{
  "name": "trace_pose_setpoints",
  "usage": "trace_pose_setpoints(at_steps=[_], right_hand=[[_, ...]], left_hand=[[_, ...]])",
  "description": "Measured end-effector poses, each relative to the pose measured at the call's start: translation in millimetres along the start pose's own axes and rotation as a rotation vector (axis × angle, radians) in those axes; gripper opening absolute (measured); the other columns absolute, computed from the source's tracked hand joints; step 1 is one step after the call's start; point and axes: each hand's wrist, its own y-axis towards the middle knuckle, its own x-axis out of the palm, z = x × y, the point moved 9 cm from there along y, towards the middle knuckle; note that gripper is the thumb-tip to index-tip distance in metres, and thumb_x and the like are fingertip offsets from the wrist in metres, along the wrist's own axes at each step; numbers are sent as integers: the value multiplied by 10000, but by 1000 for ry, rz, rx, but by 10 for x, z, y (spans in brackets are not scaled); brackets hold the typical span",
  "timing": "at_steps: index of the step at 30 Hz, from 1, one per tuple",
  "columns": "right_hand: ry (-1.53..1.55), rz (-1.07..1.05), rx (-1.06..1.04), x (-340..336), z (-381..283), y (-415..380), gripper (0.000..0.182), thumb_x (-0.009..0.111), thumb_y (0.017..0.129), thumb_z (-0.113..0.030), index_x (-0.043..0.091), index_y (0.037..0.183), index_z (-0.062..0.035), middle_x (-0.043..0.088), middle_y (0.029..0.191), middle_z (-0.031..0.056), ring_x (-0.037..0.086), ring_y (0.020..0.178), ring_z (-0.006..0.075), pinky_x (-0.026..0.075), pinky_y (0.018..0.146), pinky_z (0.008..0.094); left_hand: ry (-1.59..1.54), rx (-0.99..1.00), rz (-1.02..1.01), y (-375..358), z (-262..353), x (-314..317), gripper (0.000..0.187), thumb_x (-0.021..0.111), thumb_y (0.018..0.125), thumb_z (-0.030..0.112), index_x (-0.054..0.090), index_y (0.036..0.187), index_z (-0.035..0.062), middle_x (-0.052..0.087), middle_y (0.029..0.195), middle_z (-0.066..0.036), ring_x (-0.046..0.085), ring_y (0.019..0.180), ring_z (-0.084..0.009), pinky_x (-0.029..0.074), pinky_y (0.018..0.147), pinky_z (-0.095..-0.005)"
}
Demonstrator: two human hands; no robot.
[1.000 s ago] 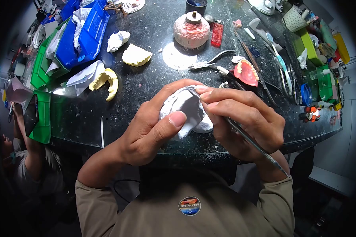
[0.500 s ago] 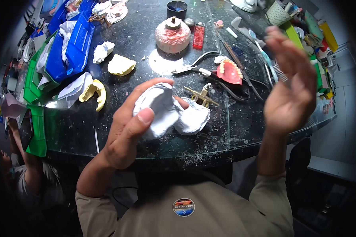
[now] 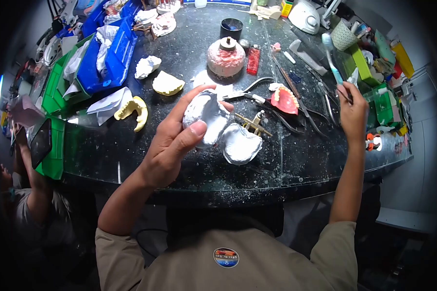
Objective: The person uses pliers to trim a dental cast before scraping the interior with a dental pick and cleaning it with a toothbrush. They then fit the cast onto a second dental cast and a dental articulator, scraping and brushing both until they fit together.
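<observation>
My left hand is wrapped round a white plaster dental cast, its thumb pressed on the face of the cast. Just beside it on the bench lies a second white plaster cast, with a small brass articulator behind it. At the right, my right hand grips a toothbrush by its handle, bristle end up and raised off the bench. Between the hands are a pink denture base with teeth and metal pliers.
Behind sit a wax-spattered spirit burner, a red lighter and a black cup. Yellow casts lie at left near blue bins. Green trays stand at right. Another person's arm shows at far left.
My right hand was raised, blurred and without the toothbrush; now it has taken the toothbrush from the bench. The view has shifted slightly, and the left hand still holds the cast.
</observation>
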Motion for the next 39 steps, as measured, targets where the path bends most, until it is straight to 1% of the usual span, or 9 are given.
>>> trace_pose_setpoints(at_steps=[3, 5, 11, 14, 17, 27, 33, 38, 39], right_hand=[[365, -281, 46, 10, -642, -251, 198, 565, 960, -149, 640, 996, 30, 619, 734, 58, 609, 706, 85, 457, 582, 267], [528, -523, 47, 174, -1043, -524, 178, 568, 963, -145, 643, 970, 16, 623, 756, 56, 615, 702, 73, 478, 608, 246], [617, -623, -227, 453, -1608, -772, 205, 638, 917, -212, 633, 943, -9, 630, 748, 121, 632, 633, 236, 475, 577, 318], [430, -550, -381, 516, -1694, -799, 182, 640, 910, -202, 638, 924, -20, 579, 669, 137, 575, 566, 289, 430, 526, 376], [141, -395, -255, 410, -1497, -656, 162, 636, 908, -173, 639, 851, -21, 510, 581, 126, 516, 493, 292, 370, 466, 390], [309, -307, -454, 238, -1775, -716, 145, 693, 852, -155, 651, 853, -16, 516, 564, 108, 506, 474, 249, 375, 456, 358], [-80, -183, 28, 159, -834, -355, 177, 706, 850, -193, 707, 940, -40, 539, 577, 128, 516, 475, 248, 390, 475, 335], [-280, 82, -32, -41, -128, -182, 217, 675, 891, -151, 680, 1088, -60, 670, 896, 120, 619, 706, 160, 438, 571, 319], [-109, 134, -61, -83, -183, -164, 250, 628, 921, -206, 667, 1112, -50, 668, 946, 110, 621, 740, 159, 449, 592, 308]], left_hand=[[33, 130, -101, -11, 71, 38, 568, 474, 979, 194, 249, 1457, -15, 537, 1277, -159, 511, 1163, -177, 387, 993, -297], [12, 79, -103, -37, 51, 32, 580, 510, 976, 154, 241, 1466, -2, 508, 1310, -132, 488, 1167, -143, 382, 983, -275], [52, 186, -110, -40, 94, 50, 607, 547, 962, 133, 240, 1466, -9, 487, 1328, -121, 473, 1187, -146, 369, 1013, -288], [89, 219, -120, -33, 104, 48, 609, 566, 955, 138, 258, 1456, -23, 499, 1319, -138, 475, 1208, -167, 366, 1025, -301], [206, 265, -91, -39, 145, 30, 612, 576, 951, 144, 267, 1454, -21, 508, 1312, -149, 488, 1199, -173, 375, 1020, -306], [195, 201, -51, -32, 105, 2, 617, 549, 953, 207, 271, 1449, -34, 521, 1316, -162, 472, 1239, -200, 325, 1066, -340], [32, 133, -70, -23, 54, 17, 611, 547, 974, 162, 238, 1470, -14, 529, 1263, -90, 511, 1022, -88, 429, 867, -236], [18, -46, -82, -7, -51, -10, 704, 214, 1005, 508, 157, 1496, 7, 525, 1326, -194, 553, 1124, -190, 451, 807, -285], [-80, -57, -73, -2, -76, -8, 702, 205, 1003, 503, 148, 1499, 10, 515, 1334, -206, 553, 1126, -197, 452, 810, -294]])
